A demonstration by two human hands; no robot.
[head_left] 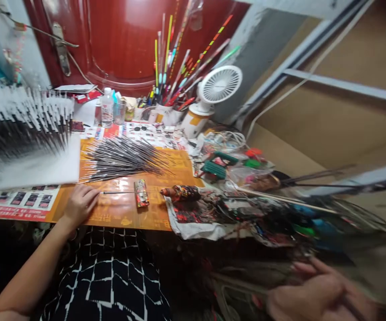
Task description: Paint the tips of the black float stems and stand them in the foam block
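My left hand [80,205] rests on an orange printed mat [122,209], its fingertips at the end of a thin dark rod [129,192]. The rod runs right into a paint-spattered handheld rotary tool [180,193]. Just below the rod lies a small paint-stained box [141,193]. A heap of thin grey-black rods [122,158] lies farther up the mat. At the lower right, my right hand [313,298] is blurred and grips a dark stick [353,308], well away from the mat.
A white foam board [35,167] bristling with rows of thin rods stands at the left. Paint-smeared paper [206,218] lies right of the mat. Behind are a tangle of wires and bags, bottles, a small white fan, a pot of bright fishing floats, and a red door.
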